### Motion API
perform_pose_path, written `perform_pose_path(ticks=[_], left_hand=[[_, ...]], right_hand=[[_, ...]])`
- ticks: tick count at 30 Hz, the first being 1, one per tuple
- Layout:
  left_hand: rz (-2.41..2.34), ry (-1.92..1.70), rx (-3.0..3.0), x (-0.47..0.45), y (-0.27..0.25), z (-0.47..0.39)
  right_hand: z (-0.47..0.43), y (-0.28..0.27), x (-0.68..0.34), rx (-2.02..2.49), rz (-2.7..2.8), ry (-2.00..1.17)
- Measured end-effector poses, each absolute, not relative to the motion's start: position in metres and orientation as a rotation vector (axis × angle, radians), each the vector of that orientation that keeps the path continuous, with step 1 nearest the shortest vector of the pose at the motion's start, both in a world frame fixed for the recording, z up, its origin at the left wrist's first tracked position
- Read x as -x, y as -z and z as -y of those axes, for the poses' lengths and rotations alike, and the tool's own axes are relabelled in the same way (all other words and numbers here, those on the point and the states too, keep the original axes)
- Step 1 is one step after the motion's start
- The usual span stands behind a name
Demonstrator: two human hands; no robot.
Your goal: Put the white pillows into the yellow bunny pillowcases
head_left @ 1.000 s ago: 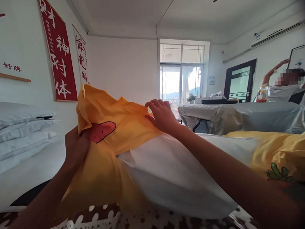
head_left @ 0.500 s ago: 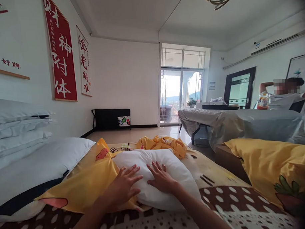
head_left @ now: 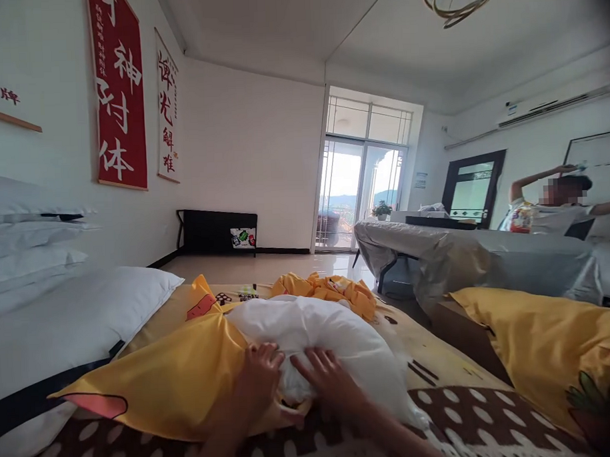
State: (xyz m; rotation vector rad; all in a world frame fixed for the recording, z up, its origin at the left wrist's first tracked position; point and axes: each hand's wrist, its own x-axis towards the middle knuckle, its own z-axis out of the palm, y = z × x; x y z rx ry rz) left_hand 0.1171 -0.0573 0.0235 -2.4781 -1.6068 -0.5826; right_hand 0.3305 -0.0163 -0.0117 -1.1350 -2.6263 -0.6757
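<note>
Right hand [head_left: 333, 379] has drawn back across white pillow [head_left: 356, 343].

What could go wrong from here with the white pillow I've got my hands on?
Two things, perhaps. Your left hand is where the flat yellow cloth meets the white pillow, so pressing there might bunch the fabric. And the crumpled yellow cloth lies just beyond the pillow, near the far edge of the patterned cover; a hard shove from your right hand could nudge it over.
</note>
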Motion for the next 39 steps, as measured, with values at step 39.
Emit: perform_pose_path(ticks=[39], left_hand=[[1.266,1.014,2.581,-0.125,-0.048,0.083]], right_hand=[[0.007,-0.068,-0.275,0.467,2.898,1.095]])
